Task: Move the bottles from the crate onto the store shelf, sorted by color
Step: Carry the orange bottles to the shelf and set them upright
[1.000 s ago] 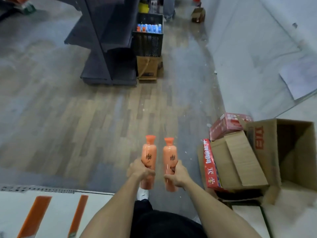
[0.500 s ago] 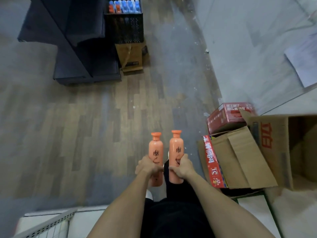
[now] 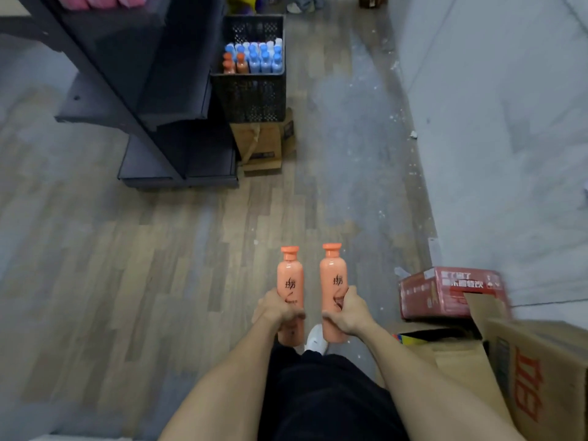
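Observation:
I hold two orange bottles upright in front of me over the wooden floor. My left hand grips the left orange bottle around its lower half. My right hand grips the right orange bottle the same way. Far ahead a black mesh crate stands on a cardboard box; it holds several blue bottles and a few orange ones. The dark store shelf rises to the left of the crate.
A red carton and open cardboard boxes lie on the floor at my right. A grey wall runs along the right side. Pink packs sit on the shelf's top left. Someone's feet show at the far end.
The view has tilted up and moved, so the crate and shelf sit lower and larger in frame. Both hands still hold the orange bottles in the same pose.

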### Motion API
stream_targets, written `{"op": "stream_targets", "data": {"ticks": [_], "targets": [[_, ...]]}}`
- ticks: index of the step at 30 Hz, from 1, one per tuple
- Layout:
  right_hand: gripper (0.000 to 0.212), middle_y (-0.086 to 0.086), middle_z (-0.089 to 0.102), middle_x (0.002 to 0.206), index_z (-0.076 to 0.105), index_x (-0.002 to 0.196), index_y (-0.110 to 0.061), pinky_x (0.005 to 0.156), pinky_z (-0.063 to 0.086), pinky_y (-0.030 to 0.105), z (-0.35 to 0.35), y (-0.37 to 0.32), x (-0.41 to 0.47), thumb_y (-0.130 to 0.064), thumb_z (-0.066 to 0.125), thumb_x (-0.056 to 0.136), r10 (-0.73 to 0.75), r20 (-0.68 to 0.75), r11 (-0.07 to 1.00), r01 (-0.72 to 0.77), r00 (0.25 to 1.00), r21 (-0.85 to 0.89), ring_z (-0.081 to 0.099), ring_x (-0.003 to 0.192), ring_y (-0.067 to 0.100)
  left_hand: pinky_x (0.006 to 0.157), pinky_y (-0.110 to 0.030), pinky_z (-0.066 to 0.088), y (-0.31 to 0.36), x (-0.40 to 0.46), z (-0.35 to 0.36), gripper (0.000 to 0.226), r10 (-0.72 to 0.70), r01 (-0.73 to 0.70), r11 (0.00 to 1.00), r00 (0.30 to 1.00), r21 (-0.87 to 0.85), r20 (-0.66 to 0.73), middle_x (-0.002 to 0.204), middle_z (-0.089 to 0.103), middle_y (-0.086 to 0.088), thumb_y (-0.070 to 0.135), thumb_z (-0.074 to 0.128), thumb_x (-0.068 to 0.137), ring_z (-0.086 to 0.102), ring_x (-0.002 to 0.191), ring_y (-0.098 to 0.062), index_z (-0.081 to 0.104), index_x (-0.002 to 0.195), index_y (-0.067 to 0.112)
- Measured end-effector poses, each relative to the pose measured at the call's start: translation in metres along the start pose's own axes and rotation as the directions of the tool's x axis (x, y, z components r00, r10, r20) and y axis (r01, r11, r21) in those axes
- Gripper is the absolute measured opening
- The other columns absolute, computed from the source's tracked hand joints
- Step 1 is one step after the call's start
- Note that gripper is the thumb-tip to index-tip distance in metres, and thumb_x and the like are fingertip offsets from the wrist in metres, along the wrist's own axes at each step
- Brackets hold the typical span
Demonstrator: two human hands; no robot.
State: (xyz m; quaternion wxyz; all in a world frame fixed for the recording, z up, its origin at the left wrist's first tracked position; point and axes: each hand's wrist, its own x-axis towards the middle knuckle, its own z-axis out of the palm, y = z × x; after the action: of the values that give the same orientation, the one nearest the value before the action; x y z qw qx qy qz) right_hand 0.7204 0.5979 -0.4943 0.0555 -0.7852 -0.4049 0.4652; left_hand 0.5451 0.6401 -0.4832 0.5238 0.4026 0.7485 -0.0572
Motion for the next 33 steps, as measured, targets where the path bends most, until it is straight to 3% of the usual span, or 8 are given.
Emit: {"op": "stream_targets", "data": {"ticks": [4,9,14,20,29,33], "targets": [[0.06,0.009,0.056,0.122,0.04,0.114,-0.009,0.095,0.047,0.037,-0.033,-0.03,0.043,-0.032,0.08,0.076,0.041,-0.014,0.999,-0.041,0.999,-0.027,0.057,0.113,0.028,0.076,-0.036,0.06,0.057,0.026,-0.017,0.048,0.008,-0.008,1.0,1.0,-0.01,-0.014,0.092,0.068,0.0,0.034,0.087,0.05,0.066,0.086,-0.019,0.064,0.091,0.024],[0.061,0.011,0.056,0.124,0.039,0.116,-0.008,0.095,0.047,0.039,-0.067,-0.074,0.106,-0.033,0.079,0.077,0.086,-0.023,0.995,-0.087,0.996,-0.051,0.057,0.114,0.03,0.076,-0.038,0.06,0.118,0.089,-0.037,0.056,-0.005,0.007,0.998,1.0,-0.062,0.02,0.089,0.068,0.001,0.035,0.086,0.04,0.065,0.084,-0.019,0.062,0.091,0.026],[0.063,0.01,0.057,0.124,0.039,0.118,-0.008,0.093,0.048,0.039,-0.111,-0.132,0.179,-0.034,0.078,0.076,0.103,-0.03,0.993,-0.104,0.994,-0.057,0.057,0.114,0.029,0.07,-0.043,0.061,0.188,0.205,-0.055,0.077,0.035,-0.03,0.998,0.996,-0.063,0.08,0.083,0.073,0.0,0.04,0.079,0.012,0.071,0.074,-0.02,0.067,0.087,0.022],[0.056,0.01,0.056,0.123,0.04,0.116,-0.008,0.094,0.047,0.036,-0.156,-0.21,0.243,-0.026,0.078,0.079,0.154,-0.124,0.987,-0.148,0.98,0.057,0.057,0.112,0.028,0.071,-0.037,0.061,0.305,0.202,-0.138,0.051,0.1,-0.103,0.994,0.991,0.028,0.088,0.085,0.072,-0.004,0.032,0.085,0.038,0.071,0.074,-0.02,0.069,0.085,0.017],[0.057,0.01,0.056,0.12,0.039,0.115,-0.01,0.095,0.049,0.041,-0.191,-0.289,0.332,-0.025,0.078,0.077,0.16,-0.075,0.985,-0.155,0.984,0.07,0.057,0.11,0.028,0.069,-0.031,0.06,0.393,0.244,-0.194,0.042,0.077,-0.082,0.995,0.992,0.047,0.099,0.087,0.07,-0.001,0.031,0.087,0.058,0.068,0.074,-0.015,0.066,0.093,0.02],[0.057,0.007,0.055,0.117,0.038,0.113,-0.012,0.092,0.051,0.041,-0.217,-0.31,0.377,-0.026,0.079,0.076,0.158,-0.052,0.986,-0.154,0.986,0.068,0.057,0.108,0.027,0.075,-0.036,0.06,0.436,0.274,-0.202,0.047,0.071,-0.077,0.996,0.993,0.053,0.091,0.087,0.07,0.0,0.03,0.088,0.053,0.068,0.077,-0.018,0.066,0.093,0.02]]}}
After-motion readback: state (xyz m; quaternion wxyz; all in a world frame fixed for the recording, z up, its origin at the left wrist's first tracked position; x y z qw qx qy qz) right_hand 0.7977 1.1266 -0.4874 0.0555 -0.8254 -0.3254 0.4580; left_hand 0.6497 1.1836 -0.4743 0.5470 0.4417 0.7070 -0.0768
